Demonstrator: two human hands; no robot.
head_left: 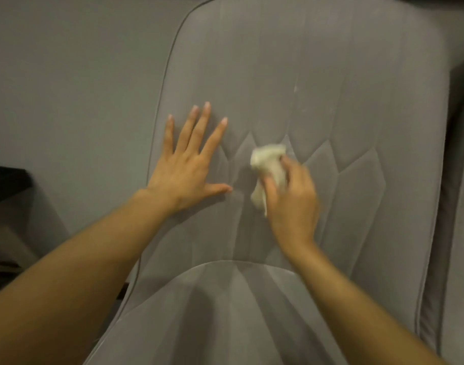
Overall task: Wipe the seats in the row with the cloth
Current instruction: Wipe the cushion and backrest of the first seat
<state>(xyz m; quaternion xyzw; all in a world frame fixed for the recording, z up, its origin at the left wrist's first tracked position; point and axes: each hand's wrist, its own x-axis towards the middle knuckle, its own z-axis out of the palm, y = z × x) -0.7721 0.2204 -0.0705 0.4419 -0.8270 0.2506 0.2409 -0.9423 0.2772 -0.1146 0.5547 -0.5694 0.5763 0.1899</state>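
Observation:
A grey upholstered seat (344, 114) with stitched quilted panels fills most of the view, its backrest upright and its cushion (225, 312) below. My left hand (188, 164) lies flat on the left side of the backrest with fingers spread and straight. My right hand (291, 201) grips a crumpled cream cloth (269, 160) and holds it against the middle of the backrest. The right hand is slightly blurred. A small pale mark (295, 88) shows on the backrest above the cloth.
A plain grey wall (67, 88) stands behind and left of the seat. A dark piece of furniture (7, 180) sits at the left edge. Part of a second grey seat (462, 233) shows at the right edge.

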